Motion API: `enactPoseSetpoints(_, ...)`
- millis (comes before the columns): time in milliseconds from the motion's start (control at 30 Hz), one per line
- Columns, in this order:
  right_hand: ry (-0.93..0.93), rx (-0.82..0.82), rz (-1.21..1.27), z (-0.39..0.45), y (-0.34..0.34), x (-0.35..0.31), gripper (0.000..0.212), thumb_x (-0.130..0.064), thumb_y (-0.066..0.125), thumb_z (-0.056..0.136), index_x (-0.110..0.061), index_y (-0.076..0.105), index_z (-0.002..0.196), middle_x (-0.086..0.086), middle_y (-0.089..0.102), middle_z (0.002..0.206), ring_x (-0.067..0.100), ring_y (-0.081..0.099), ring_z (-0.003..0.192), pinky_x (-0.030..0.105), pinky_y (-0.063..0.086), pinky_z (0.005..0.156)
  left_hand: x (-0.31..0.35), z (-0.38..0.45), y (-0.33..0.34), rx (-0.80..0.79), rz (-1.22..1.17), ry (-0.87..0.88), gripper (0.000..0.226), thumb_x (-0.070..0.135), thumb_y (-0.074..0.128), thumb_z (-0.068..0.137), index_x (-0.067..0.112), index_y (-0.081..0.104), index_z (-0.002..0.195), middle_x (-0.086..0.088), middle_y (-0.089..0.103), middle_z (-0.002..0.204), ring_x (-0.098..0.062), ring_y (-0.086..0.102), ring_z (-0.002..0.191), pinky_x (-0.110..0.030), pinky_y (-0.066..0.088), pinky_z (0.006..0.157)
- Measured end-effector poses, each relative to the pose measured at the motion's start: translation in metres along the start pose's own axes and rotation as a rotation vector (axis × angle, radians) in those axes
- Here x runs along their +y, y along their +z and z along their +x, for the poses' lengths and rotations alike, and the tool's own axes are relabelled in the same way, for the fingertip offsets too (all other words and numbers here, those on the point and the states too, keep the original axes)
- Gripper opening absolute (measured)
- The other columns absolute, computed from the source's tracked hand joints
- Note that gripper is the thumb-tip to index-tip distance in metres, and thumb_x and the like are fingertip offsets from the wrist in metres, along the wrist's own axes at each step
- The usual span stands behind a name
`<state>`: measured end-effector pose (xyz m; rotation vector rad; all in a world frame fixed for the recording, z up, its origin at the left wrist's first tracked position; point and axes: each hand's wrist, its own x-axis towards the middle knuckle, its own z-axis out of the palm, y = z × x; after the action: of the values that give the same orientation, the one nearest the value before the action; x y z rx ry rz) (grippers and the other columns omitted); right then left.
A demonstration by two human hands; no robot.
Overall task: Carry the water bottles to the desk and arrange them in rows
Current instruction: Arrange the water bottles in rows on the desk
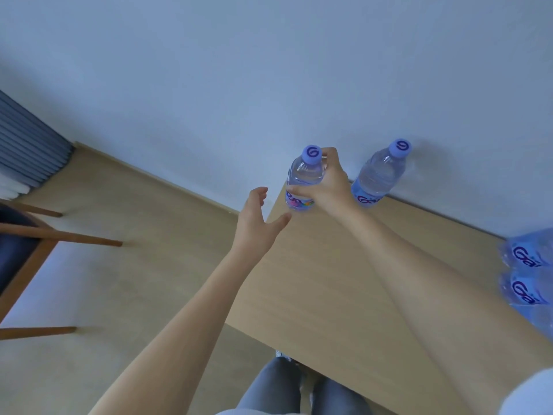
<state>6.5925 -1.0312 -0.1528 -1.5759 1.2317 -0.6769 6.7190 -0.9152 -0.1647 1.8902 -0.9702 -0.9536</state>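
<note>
While the left hand (254,223) is hovering with fingers loosely spread at the desk (329,280) edge, the right hand (326,184) is gripping a water bottle (305,175) at the far corner, a second bottle (378,175) standing beside it against the wall (269,70).

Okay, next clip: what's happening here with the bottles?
A person is setting water bottles on a light wooden desk against the wall. The right hand has its grip around one bottle at the desk's far left corner, standing it upright. The left hand is open beside it, holding nothing. A second bottle already stands to the right along the wall. More bottles show at the frame's right edge, cut off. A wooden chair stands at left.
</note>
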Motion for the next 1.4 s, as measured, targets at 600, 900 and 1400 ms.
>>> enactPoseSetpoints(600, 0.098, -0.256, 0.503, -0.109, -0.136, -0.014, 0.048, -0.007, 0.071, 0.079, -0.023, 0.059, 0.123, 0.002, 0.068, 0.108, 0.02, 0.065, 0.102, 0.036, 0.053, 0.089, 0.066, -0.083, 0.054, -0.68, -0.182, 0.191, 0.033, 0.015, 0.076, 0.082, 0.02, 0.058, 0.11, -0.007, 0.071, 0.101, -0.015, 0.069, 0.085, -0.02, 0.055, 0.07)
enactPoseSetpoints(900, 0.068, -0.139, 0.254, -0.212, -0.191, -0.025, 0.034, -0.037, 0.075, 0.078, -0.03, 0.061, 0.109, -0.013, 0.072, 0.1, 0.006, 0.069, 0.099, 0.021, 0.054, 0.08, 0.081, -0.169, 0.122, -0.624, -0.223, 0.173, 0.053, 0.006, 0.081, 0.074, -0.009, 0.046, 0.111, -0.023, 0.064, 0.079, -0.023, 0.059, 0.06, -0.028, 0.046, 0.055)
enactPoseSetpoints(1400, -0.079, 0.295, 0.329, -0.425, -0.28, 0.031, 0.071, -0.024, 0.081, 0.071, -0.009, 0.048, 0.131, 0.0, 0.071, 0.107, 0.018, 0.072, 0.1, 0.028, 0.058, 0.081, 0.073, -0.379, 0.223, -0.513, -0.242, 0.271, 0.075, 0.044, 0.084, 0.067, 0.035, 0.042, 0.129, 0.013, 0.059, 0.118, 0.003, 0.061, 0.104, -0.022, 0.051, 0.086)
